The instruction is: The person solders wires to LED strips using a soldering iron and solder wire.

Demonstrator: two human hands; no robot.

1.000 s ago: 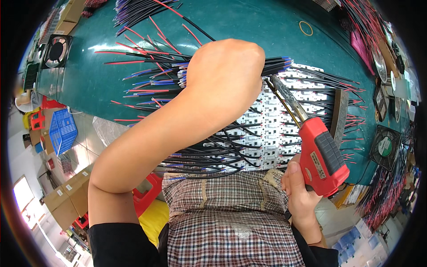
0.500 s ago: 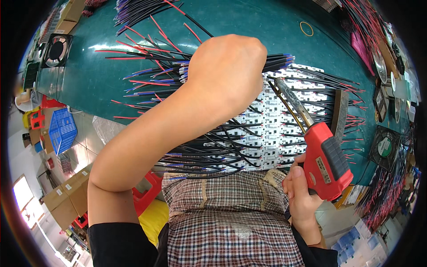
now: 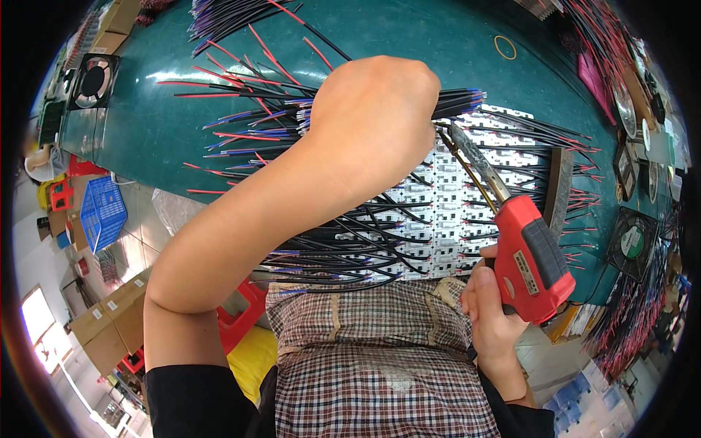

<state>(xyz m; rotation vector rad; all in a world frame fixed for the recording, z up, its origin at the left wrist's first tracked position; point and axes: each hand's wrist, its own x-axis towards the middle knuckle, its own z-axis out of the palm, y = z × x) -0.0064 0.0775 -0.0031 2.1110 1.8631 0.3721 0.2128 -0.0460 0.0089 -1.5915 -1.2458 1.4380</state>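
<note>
In the right hand [image 3: 494,315] rests a red soldering gun [image 3: 527,252], tilted leftward.

My soldering gun [image 3: 527,255]: smooth plastic body, matt black side panel
Its barrel [image 3: 480,162]: metal, dull and rough-looking, shinier near the body
Wires [image 3: 456,104] I grip: smooth plastic sleeving, soft sheen
Boards [image 3: 442,186]: smooth white faces
Bench [image 3: 409,29] before me: smooth, glossy green top
Cloth [image 3: 380,387] over my lap: woven, matt, creased
Basket [image 3: 102,212]: plastic
Boxes [image 3: 109,326]: matt cardboard
</note>
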